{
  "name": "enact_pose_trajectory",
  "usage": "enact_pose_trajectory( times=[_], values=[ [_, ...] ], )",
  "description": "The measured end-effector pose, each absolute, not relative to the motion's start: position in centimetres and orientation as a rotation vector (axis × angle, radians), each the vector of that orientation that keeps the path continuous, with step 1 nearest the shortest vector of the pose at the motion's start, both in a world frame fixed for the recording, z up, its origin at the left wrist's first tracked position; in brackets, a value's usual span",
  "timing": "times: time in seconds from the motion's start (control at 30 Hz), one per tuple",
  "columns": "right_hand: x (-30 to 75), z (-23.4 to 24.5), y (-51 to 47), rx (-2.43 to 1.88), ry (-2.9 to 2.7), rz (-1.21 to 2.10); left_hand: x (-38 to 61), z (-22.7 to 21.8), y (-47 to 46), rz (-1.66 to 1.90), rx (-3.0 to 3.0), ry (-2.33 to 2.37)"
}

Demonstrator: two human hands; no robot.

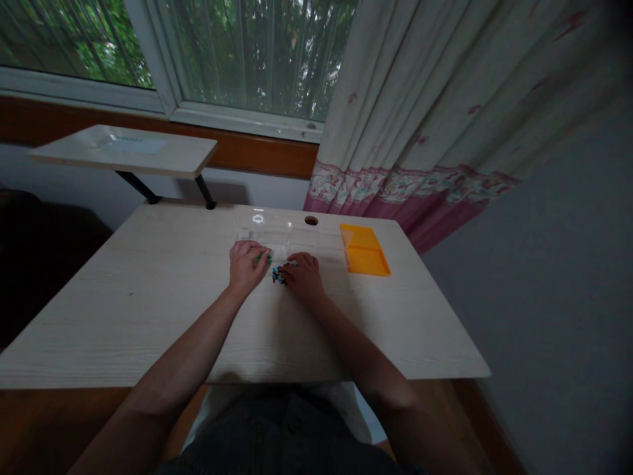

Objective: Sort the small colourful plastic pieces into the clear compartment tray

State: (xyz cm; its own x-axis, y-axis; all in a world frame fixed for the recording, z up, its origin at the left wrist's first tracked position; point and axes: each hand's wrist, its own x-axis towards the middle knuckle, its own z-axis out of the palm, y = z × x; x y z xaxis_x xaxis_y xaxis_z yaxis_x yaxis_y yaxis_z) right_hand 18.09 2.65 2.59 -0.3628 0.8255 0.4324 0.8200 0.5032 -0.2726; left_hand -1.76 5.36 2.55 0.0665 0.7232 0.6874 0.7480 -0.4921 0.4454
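My left hand (243, 267) rests near the front left of a clear plastic compartment tray (304, 239), its fingers curled round some small green pieces (263, 256). Just to the right lies a little heap of small mixed-colour pieces (278, 274), blue, red and dark among them; they are too small to name. My right hand (305, 277) bends over the right side of this heap, fingers curled down and touching it. Whatever its fingertips pinch is partly hidden.
An orange plastic tray or lid (368, 258) lies at the tray's right end. Behind is a round hole (311, 220) in the pale desk (173, 316). A raised shelf (163, 161) stands at the back left, and a curtain (395, 152) hangs behind the desk.
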Motion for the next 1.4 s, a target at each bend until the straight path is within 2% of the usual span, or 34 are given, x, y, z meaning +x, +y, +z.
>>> enact_pose_trajectory(
  times=[0.3,1.03,1.4],
  values=[
    [19.3,2.2,2.4,-1.399,-2.092,0.09,-1.9,2.2,5.4,-1.447,-2.318,-1.55],
    [18.8,2.7,1.7,-1.288,-2.363,-0.043,-2.0,2.0,5.5,-1.408,-2.388,-1.563],
    [19.0,3.5,1.7,-1.297,-2.393,0.008,-2.0,2.2,5.4,-1.44,-2.36,-1.61]
  ],
)
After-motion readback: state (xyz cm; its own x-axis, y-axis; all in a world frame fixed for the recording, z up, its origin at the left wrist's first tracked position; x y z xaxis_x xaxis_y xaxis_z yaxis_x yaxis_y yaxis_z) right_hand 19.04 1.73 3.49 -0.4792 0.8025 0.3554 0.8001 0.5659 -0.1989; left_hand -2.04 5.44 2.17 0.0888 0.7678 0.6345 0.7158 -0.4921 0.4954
